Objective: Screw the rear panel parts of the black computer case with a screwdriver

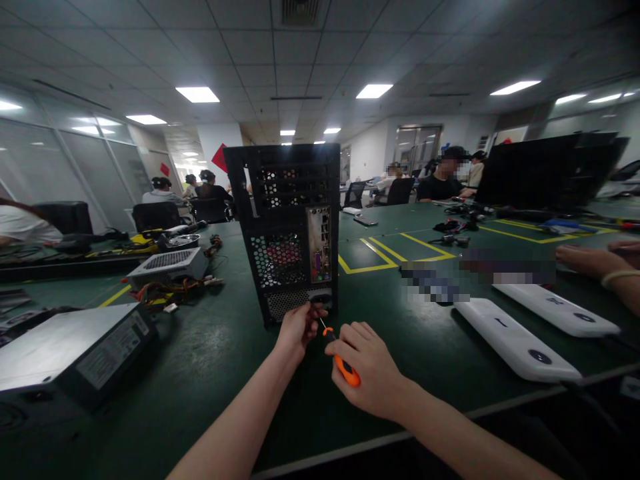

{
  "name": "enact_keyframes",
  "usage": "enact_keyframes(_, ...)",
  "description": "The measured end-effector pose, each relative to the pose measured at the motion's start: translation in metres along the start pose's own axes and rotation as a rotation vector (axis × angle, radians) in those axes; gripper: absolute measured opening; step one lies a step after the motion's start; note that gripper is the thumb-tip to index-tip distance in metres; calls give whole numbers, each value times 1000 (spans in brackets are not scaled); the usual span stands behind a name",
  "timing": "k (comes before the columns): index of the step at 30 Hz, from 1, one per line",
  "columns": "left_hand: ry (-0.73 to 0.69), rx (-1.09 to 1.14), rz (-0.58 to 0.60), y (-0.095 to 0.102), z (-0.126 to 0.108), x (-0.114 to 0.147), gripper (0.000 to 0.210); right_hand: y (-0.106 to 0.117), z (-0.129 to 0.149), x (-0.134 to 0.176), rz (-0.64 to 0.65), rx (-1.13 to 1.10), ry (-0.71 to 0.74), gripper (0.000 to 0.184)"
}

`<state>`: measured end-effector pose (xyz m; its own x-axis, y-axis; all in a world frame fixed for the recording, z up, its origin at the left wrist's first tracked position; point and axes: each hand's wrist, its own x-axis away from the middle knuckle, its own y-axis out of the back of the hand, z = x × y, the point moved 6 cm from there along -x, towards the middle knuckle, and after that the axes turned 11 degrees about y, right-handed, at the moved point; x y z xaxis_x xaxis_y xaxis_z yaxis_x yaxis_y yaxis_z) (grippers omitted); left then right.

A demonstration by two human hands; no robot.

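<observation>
A black computer case [284, 220] stands upright on the green table with its back panel toward me. Its metal port plate [319, 245] sits at the right side of that panel, above a perforated lower section. My left hand [299, 327] is at the lower right of the panel, fingers pinched together close to the case; whatever they hold is too small to make out. An orange and black screwdriver [347, 371] is gripped in my right hand [367, 367]. Its thin shaft points up and left, the tip beside my left fingertips.
Two power supply units, a large one [75, 360] and a smaller one with cables [167, 263], lie to the left. White handheld devices [515, 340] lie on the right, near another person's hand [585, 263]. A dark monitor [530, 173] stands behind; people sit farther back.
</observation>
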<state>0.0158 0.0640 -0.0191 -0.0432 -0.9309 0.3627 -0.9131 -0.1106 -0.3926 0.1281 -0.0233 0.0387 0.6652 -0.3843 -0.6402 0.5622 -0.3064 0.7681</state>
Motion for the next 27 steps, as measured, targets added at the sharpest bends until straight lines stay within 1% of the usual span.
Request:
enact_keyframes(3, 4, 4, 0, 0, 0, 1, 20, 0, 0, -1, 12, 30, 4, 11)
enact_keyframes(8, 3, 12, 2, 0, -1, 1, 19, 3, -1, -2, -41, 77, -29, 15)
enact_keyframes(12, 1, 8, 9, -1, -1, 0, 19, 0, 2, -3, -24, 127, 9, 12)
enact_keyframes(15, 0, 3, 0, -1, 0, 1, 19, 0, 2, -3, -15, 105, 25, 11)
enact_keyframes(20, -10, -13, -4, 0, 0, 2, 20, 2, -7, 1, -64, -1, -78, 17)
enact_keyframes(22, -16, -27, -11, 0, 0, 2, 21, 1, -8, 1, -44, -11, -73, 16)
enact_keyframes(24, -17, -50, -17, 0, 0, 3, 21, -1, -6, 1, -14, 5, -34, 15)
enact_keyframes(27, -13, -79, -3, -2, 0, 4, 20, 0, -4, -1, 8, 21, -23, 14)
